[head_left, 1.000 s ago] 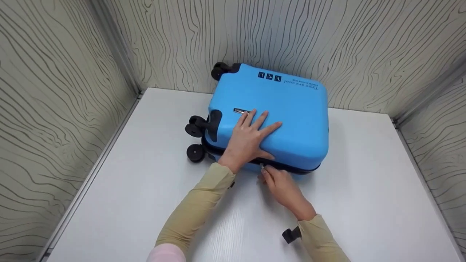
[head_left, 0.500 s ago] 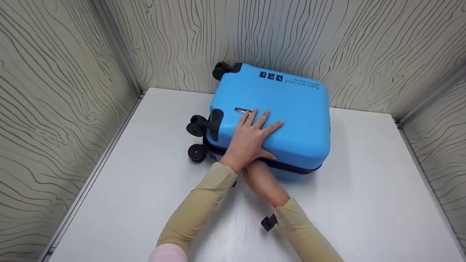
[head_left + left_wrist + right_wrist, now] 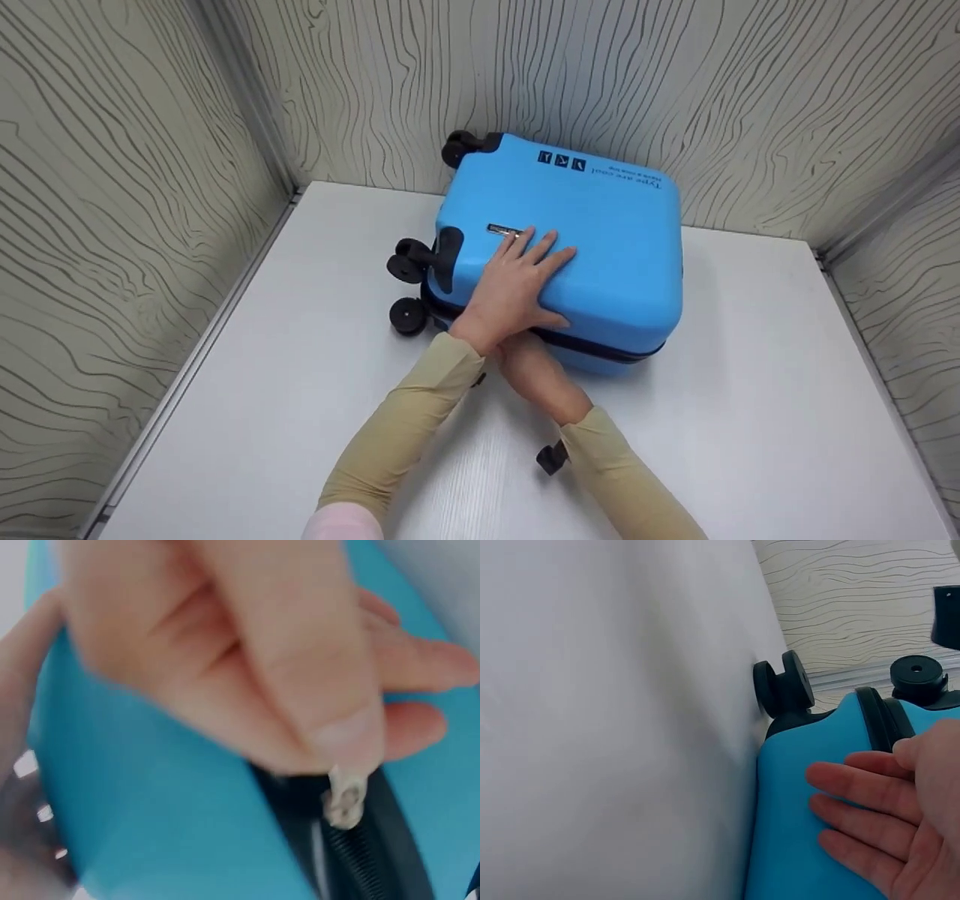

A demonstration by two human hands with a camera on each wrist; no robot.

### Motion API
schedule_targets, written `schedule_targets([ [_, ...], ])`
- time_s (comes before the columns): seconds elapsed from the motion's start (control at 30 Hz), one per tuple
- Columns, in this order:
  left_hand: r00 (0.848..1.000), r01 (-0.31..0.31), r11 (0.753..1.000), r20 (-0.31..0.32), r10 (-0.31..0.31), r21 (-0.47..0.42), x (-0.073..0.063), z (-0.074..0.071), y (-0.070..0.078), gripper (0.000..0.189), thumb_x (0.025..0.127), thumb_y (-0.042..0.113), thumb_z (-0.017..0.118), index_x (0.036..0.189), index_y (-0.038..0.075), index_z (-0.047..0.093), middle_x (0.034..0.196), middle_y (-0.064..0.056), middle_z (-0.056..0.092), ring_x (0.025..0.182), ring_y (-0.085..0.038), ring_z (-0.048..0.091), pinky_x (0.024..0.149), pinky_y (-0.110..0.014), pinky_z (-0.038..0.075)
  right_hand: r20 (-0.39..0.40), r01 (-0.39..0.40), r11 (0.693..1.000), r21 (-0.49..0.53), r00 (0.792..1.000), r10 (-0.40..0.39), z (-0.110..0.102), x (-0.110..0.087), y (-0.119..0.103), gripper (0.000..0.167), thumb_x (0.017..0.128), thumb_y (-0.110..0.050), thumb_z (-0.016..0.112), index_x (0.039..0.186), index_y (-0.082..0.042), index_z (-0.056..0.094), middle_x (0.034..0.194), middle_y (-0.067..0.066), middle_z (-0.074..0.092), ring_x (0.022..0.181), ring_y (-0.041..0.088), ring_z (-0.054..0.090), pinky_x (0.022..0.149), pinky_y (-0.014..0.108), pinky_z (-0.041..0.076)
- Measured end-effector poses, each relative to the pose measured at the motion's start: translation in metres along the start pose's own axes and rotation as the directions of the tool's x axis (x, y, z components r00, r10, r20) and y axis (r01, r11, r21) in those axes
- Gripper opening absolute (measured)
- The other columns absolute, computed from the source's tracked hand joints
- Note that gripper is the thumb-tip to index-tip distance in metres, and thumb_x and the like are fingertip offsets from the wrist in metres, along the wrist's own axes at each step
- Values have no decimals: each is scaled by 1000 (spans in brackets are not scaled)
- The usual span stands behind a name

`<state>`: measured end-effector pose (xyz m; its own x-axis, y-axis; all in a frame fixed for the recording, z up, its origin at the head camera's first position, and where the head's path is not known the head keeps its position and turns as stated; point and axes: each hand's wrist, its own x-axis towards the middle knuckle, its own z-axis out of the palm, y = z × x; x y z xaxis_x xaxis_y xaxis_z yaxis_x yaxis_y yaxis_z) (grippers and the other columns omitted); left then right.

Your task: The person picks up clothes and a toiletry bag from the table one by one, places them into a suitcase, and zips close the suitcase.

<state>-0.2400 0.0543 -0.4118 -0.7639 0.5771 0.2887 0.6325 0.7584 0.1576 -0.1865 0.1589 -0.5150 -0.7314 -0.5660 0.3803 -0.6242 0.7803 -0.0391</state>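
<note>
A blue hard-shell suitcase (image 3: 592, 240) lies on its side on the white table. My left hand (image 3: 514, 289) rests on its upper shell with fingers spread, near a small nameplate (image 3: 504, 229). Below that wrist, my right hand (image 3: 534, 371) reaches under to the suitcase's front edge, its fingertips hidden in the head view. The left wrist view shows the thumb and forefinger of the right hand pinching a metal zipper pull (image 3: 346, 806) on the black zipper (image 3: 358, 859). In the right wrist view, the other fingers (image 3: 870, 829) extend beside the blue shell.
Black wheels (image 3: 409, 316) stick out from the suitcase's left end. A wood-patterned wall (image 3: 570, 67) stands close behind it, with side walls left and right. White table surface (image 3: 240, 420) extends in front and to both sides.
My right hand has moved left along the zipper, from right of the left hand to beneath its wrist, and moved little in the last half second. The left hand has stayed put.
</note>
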Motion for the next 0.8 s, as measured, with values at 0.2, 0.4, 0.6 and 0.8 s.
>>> schedule_targets([
  [0.2, 999, 9, 991, 32, -4, -137, -7, -13, -5, 87, 84, 57, 78, 155, 21, 45, 163, -11, 31, 152, -27, 21, 122, -39, 13, 52, -91, 894, 439, 996, 76, -5, -7, 7, 25, 107, -16, 56, 129, -12, 67, 102, 5, 70, 96, 19, 69, 81, 34, 56],
  [0.4, 998, 52, 994, 45, -48, -98, -18, -22, -15, 86, 86, 60, 74, 157, 23, 42, 165, -15, 25, 152, -30, 19, 122, -44, 13, 111, -127, 837, 533, 991, 80, -11, -20, 14, 21, 109, -18, 53, 115, -10, 71, 90, 2, 69, 80, 11, 66, 70, 33, 54],
  [0.6, 986, 143, 982, 106, -131, -124, -31, -38, -35, 88, 88, 65, 69, 159, 24, 38, 166, -11, 24, 153, -29, 17, 122, -44, 11, 112, -137, 828, 544, 990, 91, -13, -34, 23, 23, 109, -19, 52, 99, -10, 70, 76, -3, 62, 61, 3, 48, 58, 27, 44],
  [0.8, 964, 230, 961, 167, -205, -151, -42, -54, -48, 90, 88, 67, 66, 160, 20, 36, 167, -9, 21, 153, -26, 15, 122, -44, 12, 143, -189, 786, 589, 981, 128, -20, -52, 29, 22, 109, -20, 53, 98, -14, 70, 81, 0, 68, 59, 6, 49, 59, 28, 45],
])
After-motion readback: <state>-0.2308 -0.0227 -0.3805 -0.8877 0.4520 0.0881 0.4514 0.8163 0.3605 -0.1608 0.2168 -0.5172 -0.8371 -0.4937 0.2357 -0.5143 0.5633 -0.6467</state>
